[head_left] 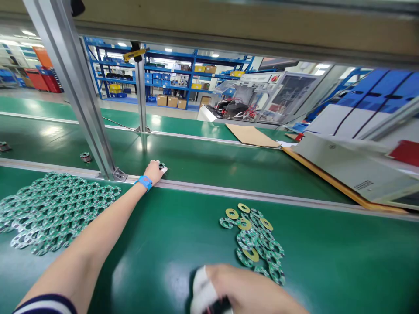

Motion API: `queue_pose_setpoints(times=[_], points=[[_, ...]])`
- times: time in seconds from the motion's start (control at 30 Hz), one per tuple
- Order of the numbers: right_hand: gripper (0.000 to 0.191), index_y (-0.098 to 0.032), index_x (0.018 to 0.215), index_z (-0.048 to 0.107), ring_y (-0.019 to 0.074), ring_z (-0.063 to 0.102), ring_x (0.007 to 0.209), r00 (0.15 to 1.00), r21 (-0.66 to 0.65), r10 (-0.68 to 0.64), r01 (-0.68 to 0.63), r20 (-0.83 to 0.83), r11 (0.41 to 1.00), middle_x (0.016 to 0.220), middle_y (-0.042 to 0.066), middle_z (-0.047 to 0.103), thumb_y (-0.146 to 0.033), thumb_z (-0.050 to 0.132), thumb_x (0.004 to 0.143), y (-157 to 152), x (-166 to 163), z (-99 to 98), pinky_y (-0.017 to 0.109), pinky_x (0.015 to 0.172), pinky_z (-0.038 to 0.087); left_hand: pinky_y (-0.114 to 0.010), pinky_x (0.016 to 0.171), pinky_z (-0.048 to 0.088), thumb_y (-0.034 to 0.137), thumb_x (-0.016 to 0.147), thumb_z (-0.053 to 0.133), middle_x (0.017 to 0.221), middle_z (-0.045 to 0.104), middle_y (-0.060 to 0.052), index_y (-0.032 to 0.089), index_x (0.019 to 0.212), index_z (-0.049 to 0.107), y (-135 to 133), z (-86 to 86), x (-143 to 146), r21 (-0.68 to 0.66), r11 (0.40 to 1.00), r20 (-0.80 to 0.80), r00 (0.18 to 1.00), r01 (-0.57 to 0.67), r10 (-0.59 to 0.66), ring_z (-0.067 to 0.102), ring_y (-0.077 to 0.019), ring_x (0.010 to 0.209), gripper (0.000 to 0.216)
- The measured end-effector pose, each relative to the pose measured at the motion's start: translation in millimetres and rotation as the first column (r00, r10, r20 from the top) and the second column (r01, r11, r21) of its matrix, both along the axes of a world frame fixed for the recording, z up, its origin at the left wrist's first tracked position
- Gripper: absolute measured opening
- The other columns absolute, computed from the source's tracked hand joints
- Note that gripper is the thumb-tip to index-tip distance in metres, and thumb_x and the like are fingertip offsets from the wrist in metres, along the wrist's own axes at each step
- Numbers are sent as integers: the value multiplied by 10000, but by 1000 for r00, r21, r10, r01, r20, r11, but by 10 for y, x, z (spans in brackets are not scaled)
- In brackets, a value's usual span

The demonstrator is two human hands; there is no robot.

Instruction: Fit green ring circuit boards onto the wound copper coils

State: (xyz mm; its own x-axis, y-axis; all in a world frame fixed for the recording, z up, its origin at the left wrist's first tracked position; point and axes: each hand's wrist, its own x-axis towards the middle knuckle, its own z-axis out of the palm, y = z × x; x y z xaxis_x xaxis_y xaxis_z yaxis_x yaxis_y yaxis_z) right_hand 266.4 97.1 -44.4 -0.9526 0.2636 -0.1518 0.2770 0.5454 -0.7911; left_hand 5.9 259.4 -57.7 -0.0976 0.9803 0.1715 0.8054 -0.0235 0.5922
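My left hand [155,171] reaches far forward over the metal rail onto the green conveyor belt [203,161]. Its fingers, with white fingertip covers, are closed around a small ring-shaped part [162,165] resting on the belt. A blue wrist strap [145,182] circles that wrist. My right hand [242,290] is low at the near edge, blurred, curled around something dark with a white covering [201,292]; I cannot make out what it is. Just beyond it lies a small heap of green and gold ring-shaped boards [255,237].
A large spread of green ring boards [55,209] covers the bench at left. An aluminium post [78,91] rises from the rail. Two more small parts [85,157] lie on the belt at left. Cardboard [252,136] and a white machine housing [343,163] sit at right.
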Motion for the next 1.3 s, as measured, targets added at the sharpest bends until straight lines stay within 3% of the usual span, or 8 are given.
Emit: queue_pose_setpoints(times=[0.17, 0.27, 0.37, 0.8, 0.97, 1.07, 1.2, 1.3], points=[[397, -199, 1083, 617, 206, 569, 902, 902, 58, -409, 420, -138, 906, 1010, 69, 619, -158, 646, 689, 332, 9, -33, 321, 805, 472, -321, 922, 417, 137, 695, 623, 1192, 522, -118, 122, 1259, 437, -581, -178, 215, -45, 973, 111, 969, 225, -219, 502, -217, 1079, 594], [447, -202, 1117, 587, 175, 565, 747, 807, 30, -570, 581, -153, 814, 973, 64, 598, -158, 643, 675, 345, -41, -220, 292, 656, 505, -277, 842, 470, 40, 595, 622, 1118, 596, -56, 172, 1306, 413, -1081, -254, 421, -162, 820, 300, 819, 549, -489, 575, -162, 937, 753], [470, -223, 1159, 556, 155, 557, 714, 760, -8, -624, 633, -182, 774, 936, 50, 580, -121, 575, 700, 279, -91, -336, 272, 624, 513, -330, 921, 429, 50, 606, 605, 1166, 569, -84, 156, 1389, 285, -1364, -272, 528, -165, 716, 458, 696, 678, -553, 550, -190, 1005, 852], [247, -200, 715, 500, 162, 501, 589, 642, 338, -758, 694, 110, 636, 643, -17, 549, -327, 706, 665, 203, -95, -204, 260, 525, 368, -362, 893, 430, 169, 660, 679, 1031, 554, -79, 146, 1396, 243, -1478, -351, 568, -99, 807, 341, 781, 583, -523, 520, -220, 960, 856], [367, -213, 983, 581, 177, 531, 708, 746, 245, -659, 659, -91, 712, 820, 21, 590, -336, 728, 670, 303, -40, -207, 264, 585, 420, -346, 953, 402, 61, 671, 573, 1142, 560, -102, 119, 1409, 203, -1500, -320, 627, -95, 775, 364, 746, 625, -557, 508, -228, 1067, 828], [201, -214, 900, 627, 166, 532, 674, 769, 264, -615, 638, -175, 723, 796, 23, 602, -220, 683, 706, 289, -117, -239, 255, 557, 428, -357, 901, 437, 150, 673, 649, 1169, 548, -117, 132, 1415, 193, -1494, -336, 685, -105, 782, 359, 757, 614, -546, 525, -247, 1039, 871], [99, -210, 790, 636, 176, 572, 722, 757, 337, -549, 650, -354, 681, 819, 31, 647, -127, 587, 770, 228, -137, -275, 286, 632, 470, -344, 894, 436, 140, 686, 671, 1124, 585, -85, 161, 1392, 270, -1466, -357, 690, -92, 787, 320, 766, 611, -557, 538, -227, 1005, 813], [192, -200, 822, 632, 175, 594, 724, 762, 506, -433, 645, -482, 572, 798, 44, 664, -84, 479, 830, 173, -77, -303, 285, 638, 475, -330, 897, 433, 147, 692, 690, 1100, 599, -85, 156, 1338, 377, -1439, -347, 648, -98, 793, 274, 783, 601, -559, 543, -220, 1000, 718]])
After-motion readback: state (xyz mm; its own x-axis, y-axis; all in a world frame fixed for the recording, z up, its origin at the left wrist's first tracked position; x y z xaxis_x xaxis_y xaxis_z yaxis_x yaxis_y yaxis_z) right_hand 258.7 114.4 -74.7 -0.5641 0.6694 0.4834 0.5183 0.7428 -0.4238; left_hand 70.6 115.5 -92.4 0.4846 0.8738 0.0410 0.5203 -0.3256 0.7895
